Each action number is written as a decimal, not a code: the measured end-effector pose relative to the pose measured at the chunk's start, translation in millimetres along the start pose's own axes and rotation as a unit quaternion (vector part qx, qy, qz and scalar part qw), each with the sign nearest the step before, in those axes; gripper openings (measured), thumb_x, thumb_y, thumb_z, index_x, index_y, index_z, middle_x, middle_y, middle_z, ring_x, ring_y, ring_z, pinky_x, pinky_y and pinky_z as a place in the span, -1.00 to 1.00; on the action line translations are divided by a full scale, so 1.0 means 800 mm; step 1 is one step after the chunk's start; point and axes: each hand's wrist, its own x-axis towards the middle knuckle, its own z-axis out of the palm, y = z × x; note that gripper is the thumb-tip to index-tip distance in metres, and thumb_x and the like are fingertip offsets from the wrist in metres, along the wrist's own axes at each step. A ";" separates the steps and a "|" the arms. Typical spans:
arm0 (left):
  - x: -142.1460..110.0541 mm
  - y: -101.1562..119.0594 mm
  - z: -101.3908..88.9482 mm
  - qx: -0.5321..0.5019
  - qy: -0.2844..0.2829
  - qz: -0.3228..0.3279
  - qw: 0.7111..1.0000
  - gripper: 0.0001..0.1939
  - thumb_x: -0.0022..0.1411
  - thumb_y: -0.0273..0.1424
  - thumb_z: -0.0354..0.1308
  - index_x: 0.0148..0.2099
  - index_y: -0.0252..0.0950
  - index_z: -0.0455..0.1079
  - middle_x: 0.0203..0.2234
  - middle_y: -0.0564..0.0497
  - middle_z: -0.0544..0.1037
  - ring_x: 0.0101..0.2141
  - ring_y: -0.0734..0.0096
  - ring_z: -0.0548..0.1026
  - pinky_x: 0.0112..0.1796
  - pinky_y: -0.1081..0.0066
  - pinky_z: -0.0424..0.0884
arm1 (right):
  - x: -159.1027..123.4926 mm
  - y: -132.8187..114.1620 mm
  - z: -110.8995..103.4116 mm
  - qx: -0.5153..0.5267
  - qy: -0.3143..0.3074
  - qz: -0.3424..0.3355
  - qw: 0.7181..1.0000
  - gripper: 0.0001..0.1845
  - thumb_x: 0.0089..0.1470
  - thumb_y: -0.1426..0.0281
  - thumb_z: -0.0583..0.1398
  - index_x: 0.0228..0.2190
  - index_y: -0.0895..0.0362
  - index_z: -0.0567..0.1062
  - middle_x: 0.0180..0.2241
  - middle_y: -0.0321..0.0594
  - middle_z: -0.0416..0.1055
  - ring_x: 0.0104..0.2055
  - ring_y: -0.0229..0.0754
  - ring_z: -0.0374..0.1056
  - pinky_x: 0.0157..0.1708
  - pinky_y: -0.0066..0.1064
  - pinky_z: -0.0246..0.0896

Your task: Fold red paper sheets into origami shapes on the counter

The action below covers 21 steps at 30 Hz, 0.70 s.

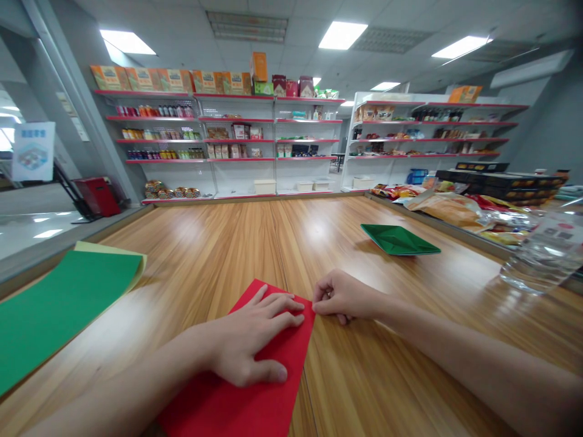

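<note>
A sheet of red paper [273, 388] lies on the wooden table in front of me, slanted with its far edge pointing away. My left hand [252, 334] rests flat on it, fingers spread toward the far right corner. At that corner my right hand [341, 296] is closed, thumb and forefinger pinching the tip of the paper. The rest of its fingers curl under toward the tabletop. Part of the sheet is hidden beneath my left hand and forearm.
Green paper sheets [68, 309] with a pale yellow one under them lie at the left. A folded green paper piece [398, 238] sits at the right. Beyond it are snack bags [450, 206], stacked dark boxes [501, 185] and a clear plastic bottle [546, 249]. Stocked shelves [237, 139] stand behind the table [218, 243].
</note>
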 end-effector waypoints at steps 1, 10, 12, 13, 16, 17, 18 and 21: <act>0.000 0.000 0.001 0.004 0.000 -0.002 1.000 -0.33 0.11 -0.18 0.16 0.21 -0.31 0.12 0.17 -0.21 0.19 0.16 0.00 0.15 0.14 0.07 0.10 | 0.000 0.000 0.000 -0.003 0.000 0.000 1.000 -0.88 -0.10 0.39 0.18 -0.52 0.20 0.45 -0.75 -0.41 0.26 -0.75 -0.40 0.20 -0.82 -0.66 0.00; 0.000 -0.001 0.007 0.025 -0.003 0.001 1.000 -0.38 0.18 -0.19 0.08 0.23 -0.30 0.08 0.20 -0.22 0.14 0.18 -0.01 0.11 0.14 0.05 0.08 | -0.015 -0.020 0.016 -0.002 -0.080 -0.004 0.997 -0.90 -0.13 0.45 0.12 -0.51 0.19 0.44 -0.73 -0.43 0.25 -0.75 -0.40 0.21 -0.82 -0.67 0.00; 0.001 0.000 0.008 0.031 0.001 -0.007 0.999 -0.41 0.20 -0.19 0.07 0.21 -0.28 0.10 0.19 -0.21 0.16 0.18 -0.02 0.12 0.14 0.02 0.06 | -0.020 -0.025 0.024 0.000 -0.102 -0.007 0.995 -0.90 -0.14 0.46 0.12 -0.52 0.19 0.44 -0.71 -0.42 0.27 -0.75 -0.40 0.21 -0.82 -0.67 0.00; 0.002 0.000 0.008 0.034 0.005 -0.009 0.999 -0.44 0.21 -0.19 0.06 0.21 -0.26 0.11 0.19 -0.20 0.16 0.18 -0.02 0.12 0.14 0.01 0.06 | -0.023 -0.027 0.028 0.002 -0.114 -0.009 0.993 -0.90 -0.15 0.46 0.12 -0.52 0.19 0.44 -0.69 -0.41 0.28 -0.75 -0.40 0.21 -0.82 -0.67 0.01; 0.003 0.001 0.012 0.045 0.011 -0.016 0.999 -0.49 0.24 -0.18 0.02 0.18 -0.24 0.14 0.20 -0.18 0.15 0.20 0.01 0.08 0.15 -0.01 0.03 | -0.028 -0.033 0.041 0.016 -0.133 -0.012 0.991 -0.90 -0.19 0.49 0.11 -0.54 0.18 0.44 -0.67 -0.40 0.32 -0.74 -0.40 0.22 -0.82 -0.66 0.05; 0.003 0.001 0.014 0.051 0.012 -0.026 0.998 -0.49 0.26 -0.18 -0.01 0.19 -0.24 0.13 0.21 -0.18 0.15 0.21 0.02 0.05 0.16 -0.02 0.01 | -0.028 -0.033 0.043 0.023 -0.130 -0.007 0.991 -0.90 -0.19 0.50 0.10 -0.54 0.18 0.43 -0.68 -0.40 0.32 -0.75 -0.38 0.23 -0.82 -0.65 0.06; 0.003 0.001 0.016 0.060 0.015 -0.043 0.997 -0.48 0.28 -0.17 -0.04 0.22 -0.25 0.11 0.21 -0.19 0.14 0.22 0.02 0.03 0.16 -0.04 -0.01 | -0.026 -0.033 0.044 0.029 -0.119 0.000 0.992 -0.91 -0.19 0.49 0.10 -0.54 0.18 0.42 -0.71 -0.40 0.31 -0.75 -0.36 0.24 -0.83 -0.64 0.06; 0.004 0.002 0.024 0.085 0.023 -0.106 0.990 -0.42 0.33 -0.15 -0.15 0.29 -0.31 -0.01 0.23 -0.23 0.10 0.25 0.02 -0.05 0.17 -0.12 -0.10 | -0.012 -0.026 0.040 0.033 -0.018 0.022 0.999 -0.89 -0.11 0.44 0.09 -0.52 0.19 0.41 -0.78 -0.39 0.28 -0.77 -0.31 0.25 -0.86 -0.63 0.03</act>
